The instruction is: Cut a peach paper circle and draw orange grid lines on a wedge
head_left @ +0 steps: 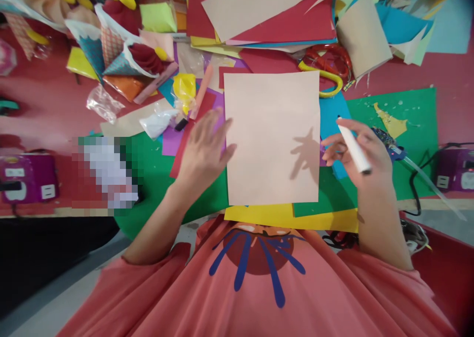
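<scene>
A pale beige sheet of paper (272,134) lies flat in front of me, over layered coloured sheets. My left hand (205,147) hovers by its left edge with fingers spread and nothing in them. To the right of the sheet, my right hand (366,147) holds a white marker (353,147), its uncapped dark tip pointing up and away from me. The shadow of that hand falls on the sheet's right side. A small black cap (181,124) lies just above my left hand, beside a white plastic packet (157,120).
Red and yellow-handled scissors (326,72) lie beyond the sheet's upper right corner. A paper stack (259,16) sits at the back. Paper cones (111,40) crowd the upper left. A glue gun (392,144) rests beside my right hand; purple boxes (37,176) stand at the side.
</scene>
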The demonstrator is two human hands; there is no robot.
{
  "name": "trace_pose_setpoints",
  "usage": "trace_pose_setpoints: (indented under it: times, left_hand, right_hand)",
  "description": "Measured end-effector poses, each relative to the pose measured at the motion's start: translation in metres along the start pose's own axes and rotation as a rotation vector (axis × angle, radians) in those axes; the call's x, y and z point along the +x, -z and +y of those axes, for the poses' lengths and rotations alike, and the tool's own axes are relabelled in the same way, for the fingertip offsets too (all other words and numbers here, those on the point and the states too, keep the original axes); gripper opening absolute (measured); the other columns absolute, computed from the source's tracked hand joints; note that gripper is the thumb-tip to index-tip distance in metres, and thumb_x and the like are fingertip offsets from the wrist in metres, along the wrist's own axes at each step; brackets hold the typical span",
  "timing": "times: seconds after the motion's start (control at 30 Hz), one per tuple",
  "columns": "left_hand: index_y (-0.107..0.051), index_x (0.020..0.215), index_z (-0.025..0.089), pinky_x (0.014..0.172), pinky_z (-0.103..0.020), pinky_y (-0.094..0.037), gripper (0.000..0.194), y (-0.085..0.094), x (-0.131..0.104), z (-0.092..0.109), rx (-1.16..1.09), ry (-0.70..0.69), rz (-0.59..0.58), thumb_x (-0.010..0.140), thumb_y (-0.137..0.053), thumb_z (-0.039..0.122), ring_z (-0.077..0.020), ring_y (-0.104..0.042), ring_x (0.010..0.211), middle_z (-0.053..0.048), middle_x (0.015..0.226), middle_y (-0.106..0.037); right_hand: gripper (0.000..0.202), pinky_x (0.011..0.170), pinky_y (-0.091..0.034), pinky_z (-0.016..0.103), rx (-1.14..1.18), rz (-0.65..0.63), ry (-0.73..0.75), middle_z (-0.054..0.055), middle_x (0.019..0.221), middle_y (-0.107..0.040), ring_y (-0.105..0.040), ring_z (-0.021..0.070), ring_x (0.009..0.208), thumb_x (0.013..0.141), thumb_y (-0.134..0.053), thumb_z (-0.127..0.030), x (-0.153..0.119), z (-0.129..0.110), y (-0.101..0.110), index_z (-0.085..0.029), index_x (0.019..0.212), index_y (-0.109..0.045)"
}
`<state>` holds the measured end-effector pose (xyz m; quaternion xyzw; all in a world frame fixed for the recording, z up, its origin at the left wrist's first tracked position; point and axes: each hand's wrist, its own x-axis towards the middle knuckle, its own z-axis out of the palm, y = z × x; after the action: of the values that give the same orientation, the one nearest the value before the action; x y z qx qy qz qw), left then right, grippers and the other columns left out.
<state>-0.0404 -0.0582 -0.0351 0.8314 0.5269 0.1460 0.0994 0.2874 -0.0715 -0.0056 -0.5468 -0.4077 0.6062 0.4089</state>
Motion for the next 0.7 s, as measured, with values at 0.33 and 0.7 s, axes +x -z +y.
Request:
trace_pose_setpoints:
  times: [0.33, 0.7]
  left_hand:
    - [-0.038, 0.147, 0.025, 0.118, -0.064, -0.016, 0.075, -0.041, 0.027, 0.048, -0.022, -0.34, -0.237, 0.085, -0.057, 0.063, -0.0393, -0.023, 0.147, -0.014, 0.159, -0.029]
    - [-0.036, 0.148, 0.026, 0.116, -0.067, -0.015, 0.077, -0.052, 0.028, 0.051, -0.011, -0.35, -0.257, 0.085, -0.054, 0.067, -0.0387, -0.022, 0.147, -0.014, 0.16, -0.025]
  right_hand:
    - [0.031, 0.048, -0.044, 0.028, -0.016, 0.011, 0.095, 0.0, 0.07, -0.067, -0.064, 0.0165, 0.056, 0.086, -0.048, -0.058, 0.041, 0.004, -0.042, -0.027, 0.089, -0.051]
    - [0.047, 0.085, -0.056, 0.041, -0.37, 0.105, 0.165, 0.013, 0.126, -0.06, -0.066, 0.0226, 0.108, 0.099, -0.003, -0.049, 0.083, 0.02, -0.069, -0.03, 0.127, -0.036]
